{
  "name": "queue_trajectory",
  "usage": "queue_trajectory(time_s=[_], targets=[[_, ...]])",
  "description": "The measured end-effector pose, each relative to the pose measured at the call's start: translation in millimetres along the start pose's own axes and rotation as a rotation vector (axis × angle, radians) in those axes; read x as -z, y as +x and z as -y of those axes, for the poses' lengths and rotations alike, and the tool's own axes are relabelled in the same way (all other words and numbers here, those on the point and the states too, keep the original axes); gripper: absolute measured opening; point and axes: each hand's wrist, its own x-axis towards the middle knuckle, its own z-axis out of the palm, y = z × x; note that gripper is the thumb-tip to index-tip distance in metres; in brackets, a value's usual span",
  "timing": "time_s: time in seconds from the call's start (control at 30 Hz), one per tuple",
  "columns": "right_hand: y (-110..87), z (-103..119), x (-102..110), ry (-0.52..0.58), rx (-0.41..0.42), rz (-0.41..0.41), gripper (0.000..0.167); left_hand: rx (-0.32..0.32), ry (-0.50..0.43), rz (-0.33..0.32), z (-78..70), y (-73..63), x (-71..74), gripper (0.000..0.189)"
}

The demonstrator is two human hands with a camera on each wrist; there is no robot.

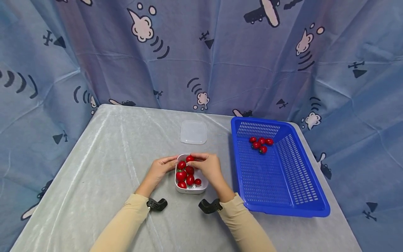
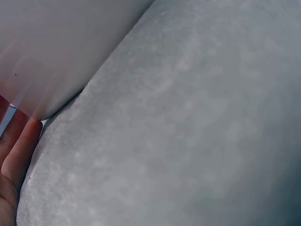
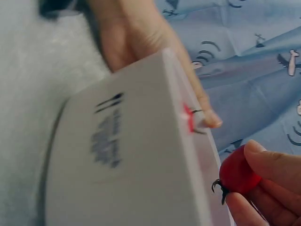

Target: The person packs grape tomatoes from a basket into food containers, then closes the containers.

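A white rectangular box [image 1: 191, 191] with several red cherry tomatoes [image 1: 181, 175] inside stands on the table. My left hand [image 1: 162, 170] holds the box at its far left corner, thumb at the rim; the left wrist view shows fingers [image 2: 23, 150] against the outer wall. Over the far right part of the box, my right hand [image 1: 209, 168] pinches a cherry tomato [image 3: 240, 172] between thumb and fingers. That tomato has a dark green stem and hangs close by the rim in the right wrist view.
To the right stands a blue perforated basket [image 1: 281, 210], with several cherry tomatoes [image 1: 261, 143] near its far end. A translucent lid [image 1: 193, 132] lies behind the box. A patterned blue curtain [image 1: 189, 52] hangs past the far edge of the cloth-covered table [image 1: 94, 168].
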Motion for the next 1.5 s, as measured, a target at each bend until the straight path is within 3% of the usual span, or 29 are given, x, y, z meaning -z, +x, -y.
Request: queue_trajectory(time_s=[0.4,0.67,0.8,0.97,1.17,1.33,1.5], targets=[[2.9,-11.6,-10.7,-0.156,0.113,-0.016,0.028,-0.029,-0.017,0.025,0.9,1.6,-1.1,0.042],[4.5,-12.6,-13.2,-0.221,0.128,-0.006,0.031,-0.045,-0.012,0.038,2.4,1.8,-0.1,0.043],[-0.2,-2.7,-7.3,-0.188,0.119,-0.016,0.031,-0.034,-0.013,0.029,2.5,2.1,0.1,0.043],[-13.1,28.7,14.2,-0.062,0.123,-0.055,0.029,-0.017,-0.009,0.017,0.9,1.1,0.3,0.043],[-17.6,60.3,57.6,0.066,0.150,-0.122,0.030,-0.015,-0.017,0.013,-0.2,1.8,-0.1,0.042],[-8.3,58.1,98.4,0.091,0.142,-0.209,0.034,-0.015,-0.012,0.014,0.4,1.4,-0.4,0.042],[7.8,41.0,137.3,0.098,0.092,-0.322,0.038,-0.012,-0.018,0.003,0.4,-0.1,-2.2,0.041]])
